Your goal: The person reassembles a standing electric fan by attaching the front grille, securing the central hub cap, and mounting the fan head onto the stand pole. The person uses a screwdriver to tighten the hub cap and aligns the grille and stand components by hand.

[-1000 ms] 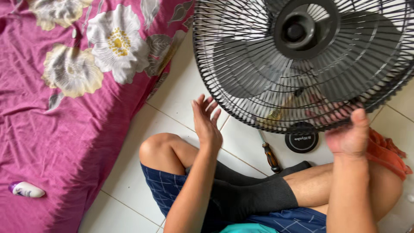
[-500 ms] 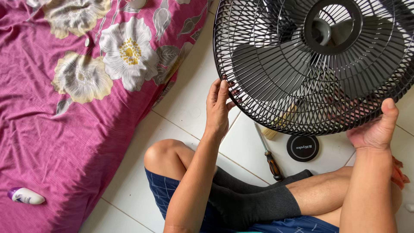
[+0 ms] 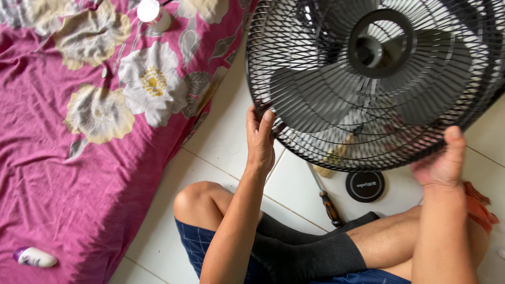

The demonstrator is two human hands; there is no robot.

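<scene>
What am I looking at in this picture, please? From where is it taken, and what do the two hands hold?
The picture comes from a camera worn on a person's head, looking down. The person sits cross-legged on a white tiled floor. Both bare hands hold a black fan cage with grey blades inside. The left hand grips its left rim; the right hand grips its lower right rim. On the floor under the fan lie a screwdriver, a round black cap and a small brush, partly hidden. An orange cloth lies beside the right knee. At left is a pink flowered sheet with a small white bottle.
</scene>
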